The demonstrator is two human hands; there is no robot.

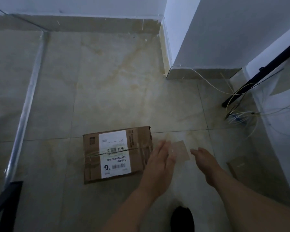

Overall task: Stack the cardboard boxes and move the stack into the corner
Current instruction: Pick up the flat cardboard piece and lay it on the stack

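Head view: left hand [159,166] and right hand [206,163], fingers spread and empty, flank small box [181,150] beside labelled box [117,154]

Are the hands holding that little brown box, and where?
It cannot be told for sure. Both hands, left and right, are open on either side of the small brown cardboard box, blurred, neither clearly gripping it.

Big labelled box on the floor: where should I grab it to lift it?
Take the labelled box by its two short ends, one hand on each, coming down from above. It lies flat on the tiles with its broad labelled face up and open floor on both sides. The left hand is already beside its right end; the right hand would probably have to shift over.
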